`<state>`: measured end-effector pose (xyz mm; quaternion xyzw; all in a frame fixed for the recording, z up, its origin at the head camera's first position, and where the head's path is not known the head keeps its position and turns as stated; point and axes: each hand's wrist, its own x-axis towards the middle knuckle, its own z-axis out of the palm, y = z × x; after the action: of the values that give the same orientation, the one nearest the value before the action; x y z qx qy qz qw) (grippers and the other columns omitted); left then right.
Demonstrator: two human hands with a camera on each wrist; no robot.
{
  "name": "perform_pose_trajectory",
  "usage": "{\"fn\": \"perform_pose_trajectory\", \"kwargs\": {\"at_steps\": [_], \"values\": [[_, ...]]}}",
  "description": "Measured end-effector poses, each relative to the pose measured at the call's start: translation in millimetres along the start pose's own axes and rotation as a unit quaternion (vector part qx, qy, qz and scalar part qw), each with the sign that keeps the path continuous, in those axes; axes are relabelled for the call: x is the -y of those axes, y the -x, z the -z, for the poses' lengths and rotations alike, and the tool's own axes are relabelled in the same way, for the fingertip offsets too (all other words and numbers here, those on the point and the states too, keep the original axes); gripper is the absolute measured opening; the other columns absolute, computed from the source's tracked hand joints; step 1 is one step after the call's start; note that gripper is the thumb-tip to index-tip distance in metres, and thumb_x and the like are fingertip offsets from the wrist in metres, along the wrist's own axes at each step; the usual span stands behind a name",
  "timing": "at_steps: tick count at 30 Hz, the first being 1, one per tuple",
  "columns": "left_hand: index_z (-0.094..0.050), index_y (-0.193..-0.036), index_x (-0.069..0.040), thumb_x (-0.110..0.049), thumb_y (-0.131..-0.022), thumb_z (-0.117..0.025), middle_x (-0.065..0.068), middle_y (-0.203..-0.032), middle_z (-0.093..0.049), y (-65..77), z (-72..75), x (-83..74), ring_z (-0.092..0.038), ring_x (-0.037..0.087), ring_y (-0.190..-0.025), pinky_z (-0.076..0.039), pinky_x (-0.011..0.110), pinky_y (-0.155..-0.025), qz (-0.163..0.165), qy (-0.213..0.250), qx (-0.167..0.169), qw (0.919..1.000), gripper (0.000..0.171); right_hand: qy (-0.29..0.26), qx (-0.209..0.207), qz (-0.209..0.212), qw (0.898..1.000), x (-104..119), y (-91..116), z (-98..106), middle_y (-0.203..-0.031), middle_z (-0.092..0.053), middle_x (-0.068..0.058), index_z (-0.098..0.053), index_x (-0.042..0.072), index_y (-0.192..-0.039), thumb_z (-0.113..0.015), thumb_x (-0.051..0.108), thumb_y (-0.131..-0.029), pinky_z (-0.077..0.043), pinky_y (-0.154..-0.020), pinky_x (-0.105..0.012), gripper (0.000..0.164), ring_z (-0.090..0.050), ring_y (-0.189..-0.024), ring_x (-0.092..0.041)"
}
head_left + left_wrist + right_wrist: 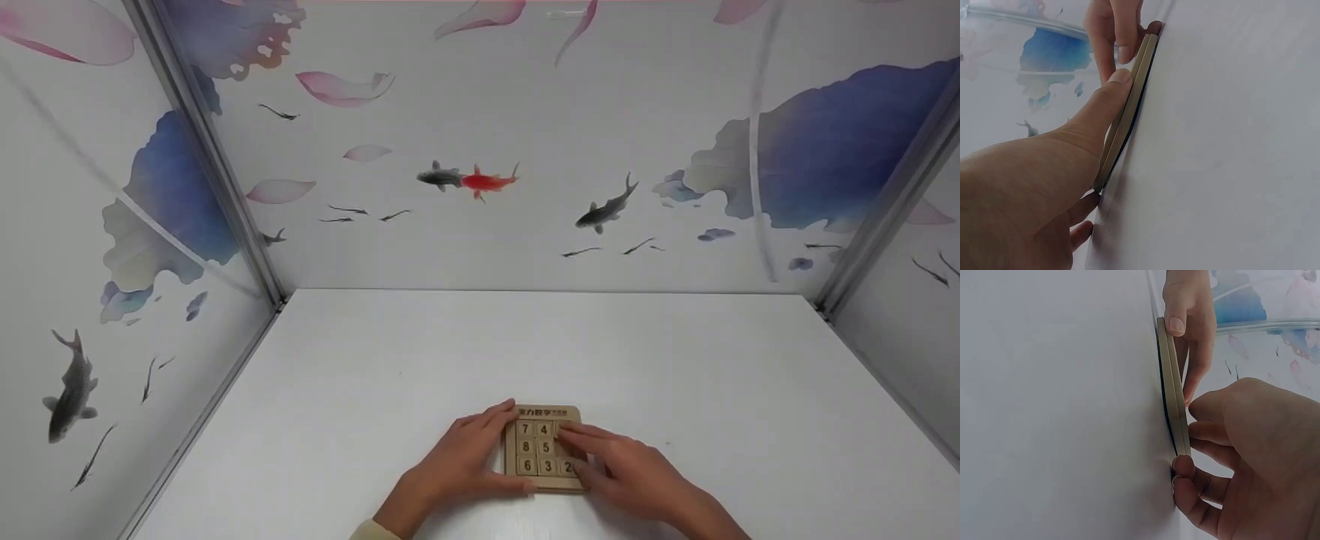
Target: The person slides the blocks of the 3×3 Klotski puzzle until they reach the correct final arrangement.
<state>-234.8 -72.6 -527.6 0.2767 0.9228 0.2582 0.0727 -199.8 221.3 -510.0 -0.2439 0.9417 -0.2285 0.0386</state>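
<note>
A wooden number sliding puzzle (547, 448) lies on the white table, its numbered tiles facing up. My left hand (469, 457) grips its left side, with the fingers at the top corner and the thumb along the near edge. Over the right column is my right hand (630, 469); fingertips touch the tiles there, and the thumb is beside the 2. In the right wrist view, curled fingers (1185, 467) also meet the edge of the puzzle (1172, 391). Part of the right column is hidden under this hand.
The white table (420, 345) stretches behind and to both sides of the puzzle. White panels printed with fish, petals and blue leaves enclose it at the back (487, 247), left and right. Metal posts (217, 165) stand at the corners.
</note>
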Motion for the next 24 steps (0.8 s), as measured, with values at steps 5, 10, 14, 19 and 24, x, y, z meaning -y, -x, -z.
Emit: {"fn": "perform_pose_trajectory", "kwargs": {"at_steps": [5,10,14,19,24], "values": [[-0.036,-0.17,-0.024,-0.089,-0.081,-0.069,-0.007,-0.18,-0.029,-0.2,0.6,-0.6,-0.038,0.019,-0.162,-0.031,0.049,-0.135,-0.001,-0.004,-0.001,1.0,0.115,0.003,0.002,0.005,1.0,1,0,0,-0.163,-0.057,-0.005,-0.058,0.023,-0.158,-0.065,0.039,-0.109,-0.056,-0.112,-0.059,0.052,-0.061,-0.145,-0.032],[-0.036,-0.17,-0.022,-0.089,-0.081,-0.069,-0.005,-0.179,-0.03,0.5,0.7,-0.6,-0.04,0.02,-0.161,-0.033,0.049,-0.134,-0.006,-0.011,-0.005,0.9999,0.116,0.006,-0.006,0.015,1.0,1,1,0,-0.162,-0.059,-0.003,-0.058,0.022,-0.158,-0.064,0.038,-0.109,-0.057,-0.111,-0.057,0.052,-0.063,-0.143,-0.029],[-0.036,-0.17,-0.022,-0.089,-0.081,-0.069,-0.005,-0.179,-0.031,0.9,0.1,0.4,-0.041,0.019,-0.161,-0.033,0.049,-0.134,-0.007,-0.012,-0.008,0.9999,0.116,0.005,-0.006,0.023,1.0,3,4,0,-0.162,-0.059,0.001,-0.056,0.025,-0.159,-0.063,0.041,-0.11,-0.06,-0.108,-0.053,0.052,-0.064,-0.141,-0.025],[-0.036,-0.169,-0.026,-0.091,-0.081,-0.067,-0.008,-0.179,-0.031,-0.9,-1.2,1.4,-0.041,0.017,-0.161,-0.033,0.048,-0.134,-0.002,-0.012,-0.006,0.9999,0.114,0.001,0.003,0.03,1.0,6,9,1,-0.159,-0.061,0.007,-0.058,0.029,-0.158,-0.062,0.043,-0.111,-0.063,-0.103,-0.047,0.05,-0.067,-0.134,-0.019],[-0.035,-0.17,-0.027,-0.091,-0.081,-0.067,-0.008,-0.179,-0.031,-2.2,-0.9,1.3,-0.04,0.018,-0.161,-0.033,0.048,-0.134,0.001,-0.012,-0.003,0.9999,0.115,-0.022,0.03,0.038,0.999,7,15,1,-0.158,-0.061,0.007,-0.06,0.032,-0.156,-0.061,0.04,-0.111,-0.062,-0.106,-0.043,0.045,-0.064,-0.139,-0.017]]}}
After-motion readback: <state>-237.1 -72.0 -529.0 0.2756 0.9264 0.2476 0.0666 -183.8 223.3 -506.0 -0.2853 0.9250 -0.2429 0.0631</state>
